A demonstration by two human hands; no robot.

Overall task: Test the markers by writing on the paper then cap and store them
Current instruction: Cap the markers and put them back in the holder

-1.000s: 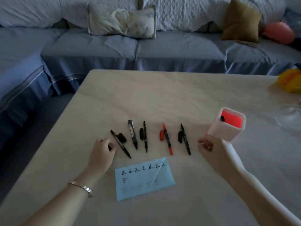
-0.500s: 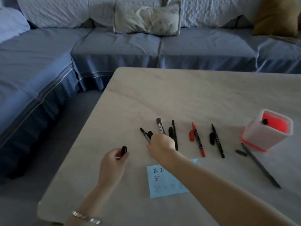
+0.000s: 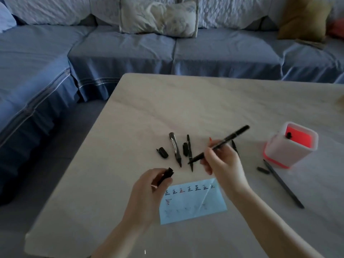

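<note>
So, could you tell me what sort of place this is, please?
Most likely a home living room: a blue-covered sofa with a pale cushion stands behind a pale table holding markers and a pen holder.

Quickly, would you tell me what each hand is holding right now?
Left hand: grips a black cap.
Right hand: holds a black marker.

Pale table [image 3: 186, 101] bears markers [image 3: 175, 148], caps [image 3: 162, 152], blue paper [image 3: 193, 207] — a holder [image 3: 284, 151].
</note>
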